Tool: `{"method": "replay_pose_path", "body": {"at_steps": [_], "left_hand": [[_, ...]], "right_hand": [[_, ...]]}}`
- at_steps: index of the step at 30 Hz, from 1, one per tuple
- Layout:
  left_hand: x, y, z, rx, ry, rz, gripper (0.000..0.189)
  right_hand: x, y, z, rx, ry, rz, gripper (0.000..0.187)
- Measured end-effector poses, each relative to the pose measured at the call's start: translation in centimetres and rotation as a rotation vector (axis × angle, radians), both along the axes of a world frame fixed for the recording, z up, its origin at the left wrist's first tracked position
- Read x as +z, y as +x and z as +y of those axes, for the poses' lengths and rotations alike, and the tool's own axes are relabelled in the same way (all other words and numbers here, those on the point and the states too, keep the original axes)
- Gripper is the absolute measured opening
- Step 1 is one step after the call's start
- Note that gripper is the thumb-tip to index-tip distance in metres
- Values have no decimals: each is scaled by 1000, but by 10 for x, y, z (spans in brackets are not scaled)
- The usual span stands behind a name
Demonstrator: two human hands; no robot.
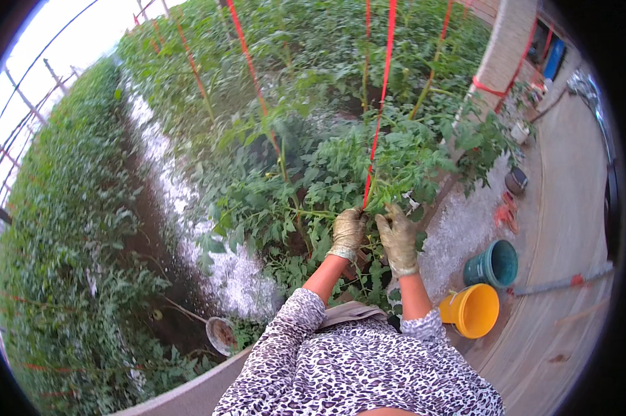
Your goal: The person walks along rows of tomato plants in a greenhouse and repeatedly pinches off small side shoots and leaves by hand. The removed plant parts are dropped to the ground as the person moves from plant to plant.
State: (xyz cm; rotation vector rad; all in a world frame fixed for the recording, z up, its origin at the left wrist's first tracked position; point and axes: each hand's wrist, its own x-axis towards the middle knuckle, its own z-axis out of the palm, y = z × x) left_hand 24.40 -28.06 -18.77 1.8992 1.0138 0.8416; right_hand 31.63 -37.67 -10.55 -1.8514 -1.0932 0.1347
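My left hand (349, 231), in a soiled thin glove, closes around the lower end of a taut red twine strap (384, 99) that runs up out of view. Just right of it is my right hand (398, 240), gloved the same way. Its fingers are apart and partly curled, close to the leafy top of a tomato plant (396, 166); I make out nothing in its grasp. A pale stem (315, 212) passes to the left hand from the left. Leaves hide what lies directly behind both hands.
A teal bucket (501, 262) and a yellow bucket (480, 311) lie tilted on the right, beside a concrete path (567, 208). A slanted post (508, 47) rises at the upper right. Down left stands a white bucket (220, 335) near a low wall (198, 385).
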Motion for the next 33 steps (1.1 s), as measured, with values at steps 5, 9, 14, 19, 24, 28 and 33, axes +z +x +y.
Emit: {"method": "replay_pose_path", "body": {"at_steps": [5, 9, 14, 19, 24, 28, 33], "left_hand": [[23, 3, -14, -84, -3, 74, 23], [41, -1, -22, -147, -93, 27, 24], [13, -3, -10, -130, -58, -65, 26], [27, -1, -16, -138, 133, 58, 28], [27, 2, -14, -151, 225, 90, 18], [13, 6, -15, -129, 375, 123, 17], [7, 10, -20, -133, 330, 201, 17]], "right_hand": [[-26, 21, 18, -150, -33, -324, 30], [-37, 33, 17, -148, -93, -477, 29], [-30, 17, 13, -70, -31, -398, 24], [-52, 11, -6, -73, 81, -181, 20], [-53, 23, -71, -19, -266, -321, 13], [8, 25, -116, -221, -234, -601, 28], [101, -34, -75, -194, 232, -253, 35]]}}
